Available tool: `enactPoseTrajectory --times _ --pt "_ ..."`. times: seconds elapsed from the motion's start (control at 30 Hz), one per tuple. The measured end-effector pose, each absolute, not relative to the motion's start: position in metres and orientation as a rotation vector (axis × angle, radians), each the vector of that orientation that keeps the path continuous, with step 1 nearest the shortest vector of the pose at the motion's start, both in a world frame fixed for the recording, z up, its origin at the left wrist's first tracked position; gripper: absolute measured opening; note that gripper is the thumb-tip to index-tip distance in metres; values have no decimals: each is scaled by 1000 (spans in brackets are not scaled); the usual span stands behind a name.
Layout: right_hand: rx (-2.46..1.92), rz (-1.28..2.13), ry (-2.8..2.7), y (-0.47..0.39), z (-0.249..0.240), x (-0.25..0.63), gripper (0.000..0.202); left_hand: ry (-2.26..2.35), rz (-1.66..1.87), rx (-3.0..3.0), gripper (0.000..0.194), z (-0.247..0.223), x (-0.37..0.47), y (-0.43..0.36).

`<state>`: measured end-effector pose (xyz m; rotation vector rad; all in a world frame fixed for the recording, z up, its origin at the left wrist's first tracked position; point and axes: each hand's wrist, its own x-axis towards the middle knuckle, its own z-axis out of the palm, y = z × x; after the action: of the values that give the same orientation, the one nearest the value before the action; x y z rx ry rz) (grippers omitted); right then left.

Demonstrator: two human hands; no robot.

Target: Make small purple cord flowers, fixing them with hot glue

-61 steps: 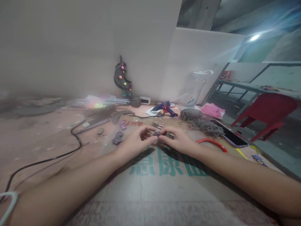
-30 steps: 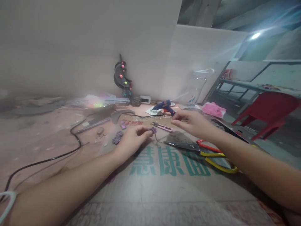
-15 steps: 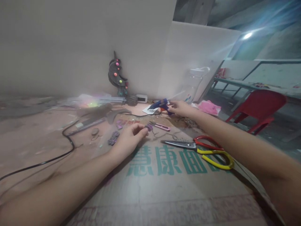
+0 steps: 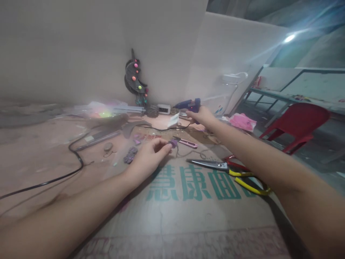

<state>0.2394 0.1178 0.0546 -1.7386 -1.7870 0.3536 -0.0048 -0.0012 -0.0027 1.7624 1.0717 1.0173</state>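
My right hand is wrapped round the handle of a blue glue gun, lifted off the table with its nozzle toward the left. A small white card stands tilted just under the nozzle. Between the thumb and fingers of my left hand is a small purple piece, too small to make out fully, with a thin cord trailing right. Close beside that hand lie a grey-purple knotted piece and pink thread snips.
Large scissors with red and yellow handles lie under my right forearm. A black cable crosses the left side. At the back are a decorated dark crescent, a small digital clock and a clear bottle. A red chair stands beyond.
My right hand has closed round the glue gun and raised it from the table. The white card has tipped up with it. My left hand stays nearly still.
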Motion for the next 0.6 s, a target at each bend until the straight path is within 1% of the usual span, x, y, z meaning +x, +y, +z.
enactPoseTrajectory --times 0.1,0.2,0.3,0.43,0.6 --pt "-1674 398 -1770 89 69 234 28 1072 1020 1745 29 -4 -4 -1" --pt "-1500 512 -1769 51 69 231 25 1068 1025 1726 29 -7 -3 0" --pt "-1411 473 -1831 15 57 234 23 1076 1038 1734 29 -8 -3 1" --pt "-1407 412 -1858 -17 37 242 26 1118 1041 1748 27 -5 -3 0" --pt "-1280 399 -1947 -29 22 247 18 1136 1031 1743 26 -2 -2 -3"
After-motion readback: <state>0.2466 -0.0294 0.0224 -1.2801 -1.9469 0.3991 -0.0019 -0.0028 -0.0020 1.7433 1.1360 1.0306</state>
